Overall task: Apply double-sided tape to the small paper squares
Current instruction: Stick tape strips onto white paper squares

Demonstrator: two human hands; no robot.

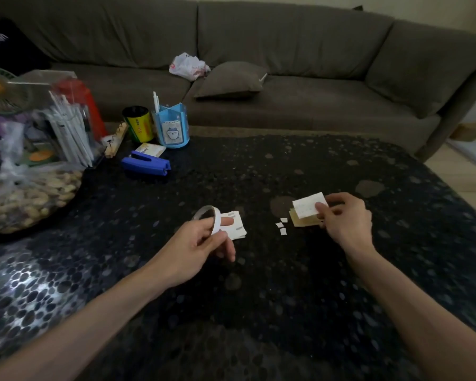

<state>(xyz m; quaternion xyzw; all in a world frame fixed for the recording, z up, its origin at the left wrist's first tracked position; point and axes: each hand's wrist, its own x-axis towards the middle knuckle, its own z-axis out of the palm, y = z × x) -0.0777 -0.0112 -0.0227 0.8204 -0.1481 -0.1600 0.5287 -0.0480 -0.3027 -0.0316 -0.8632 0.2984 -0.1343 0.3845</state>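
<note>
1. The left hand [204,243] gripped the tape roll [213,219], fingers curled round its rim, on the near side of the blue stapler [146,163].
2. The right hand [344,221] pinched a white paper square [307,206], well right of the stapler.
3. Small white scraps [281,226], possibly backing pieces, lay between the hands.

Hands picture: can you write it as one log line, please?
left hand: holds tape roll | right hand: pinches paper slip | paper stack: on table
</note>
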